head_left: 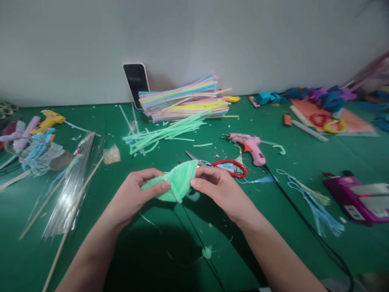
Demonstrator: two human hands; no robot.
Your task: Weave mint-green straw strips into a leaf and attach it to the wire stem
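Observation:
Between my two hands is a mint-green leaf shape made of fuzzy pipe cleaners (181,178), with ridged rows and a raised middle rib. My left hand (142,188) pinches its left part, thumb on top near the rib. The fingers of my right hand (214,184) are closed at its right edge. Under the leaf, a thin dark wire (194,227) runs down past a small green fuzzy ball (206,252). Red-handled scissors (231,168) lie just behind my right hand, their blades partly showing.
Loose mint pipe cleaners (170,132) lie before a multicoloured bundle (185,101) and a leaning phone (136,83). A pink glue gun (251,146) trails a black cord on the right, near tassels (316,202) and a magenta box (355,198). Sticks (74,211) and a yellow glue gun (48,121) lie left.

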